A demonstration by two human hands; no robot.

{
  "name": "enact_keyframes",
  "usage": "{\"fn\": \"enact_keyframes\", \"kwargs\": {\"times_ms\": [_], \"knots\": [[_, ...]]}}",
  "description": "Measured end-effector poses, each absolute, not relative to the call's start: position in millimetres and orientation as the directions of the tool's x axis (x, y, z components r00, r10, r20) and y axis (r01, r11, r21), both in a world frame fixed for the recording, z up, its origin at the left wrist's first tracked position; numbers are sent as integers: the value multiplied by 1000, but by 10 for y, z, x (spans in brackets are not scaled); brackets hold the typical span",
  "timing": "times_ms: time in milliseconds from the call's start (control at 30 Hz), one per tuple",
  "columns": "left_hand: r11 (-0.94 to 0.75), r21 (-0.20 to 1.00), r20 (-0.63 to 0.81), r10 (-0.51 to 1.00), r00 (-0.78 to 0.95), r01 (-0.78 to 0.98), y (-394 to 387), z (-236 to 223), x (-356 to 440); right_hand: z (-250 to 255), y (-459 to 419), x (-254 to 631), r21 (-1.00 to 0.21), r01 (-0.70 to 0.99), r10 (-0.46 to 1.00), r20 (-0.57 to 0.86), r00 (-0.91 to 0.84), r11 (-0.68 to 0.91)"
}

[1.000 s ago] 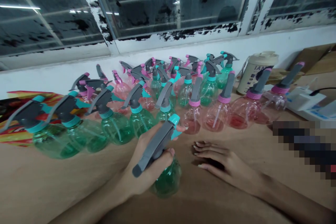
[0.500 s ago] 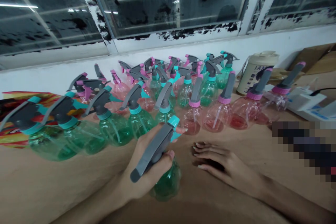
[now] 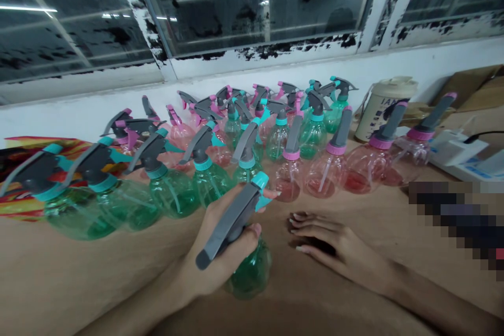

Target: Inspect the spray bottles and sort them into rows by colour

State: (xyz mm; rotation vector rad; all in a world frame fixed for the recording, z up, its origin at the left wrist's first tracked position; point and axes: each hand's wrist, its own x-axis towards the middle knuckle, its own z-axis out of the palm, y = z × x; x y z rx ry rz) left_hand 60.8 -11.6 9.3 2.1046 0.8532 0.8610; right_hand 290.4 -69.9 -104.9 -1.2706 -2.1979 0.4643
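Note:
My left hand (image 3: pixel 220 252) is closed around the neck of a green spray bottle (image 3: pixel 250 273) with a grey head and a turquoise nozzle. The head tilts up to the right, and the hand hides the collar. To the right, my right hand (image 3: pixel 334 244) rests on the table with its fingers stretched out, holding nothing. Beyond my hands stands a front row of spray bottles. Green ones, such as this green bottle (image 3: pixel 173 197), are on the left, and pink ones, such as this pink bottle (image 3: pixel 321 178), are on the right.
More pink and green spray bottles crowd behind the front row, below a window (image 3: pixel 252 0). A beige tumbler (image 3: pixel 381 110) stands at the back right, near a white power strip (image 3: pixel 472 155) and cardboard (image 3: pixel 476 89). A red and yellow wrapper (image 3: pixel 19 210) lies at the left.

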Motion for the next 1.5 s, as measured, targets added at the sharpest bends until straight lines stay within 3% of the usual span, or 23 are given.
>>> {"fn": "enact_keyframes", "kwargs": {"times_ms": [1500], "knots": [[-591,745,322,724,610,308,-118,111,614,-1061,-710,2911,-570,673,882,279,-380,471]]}}
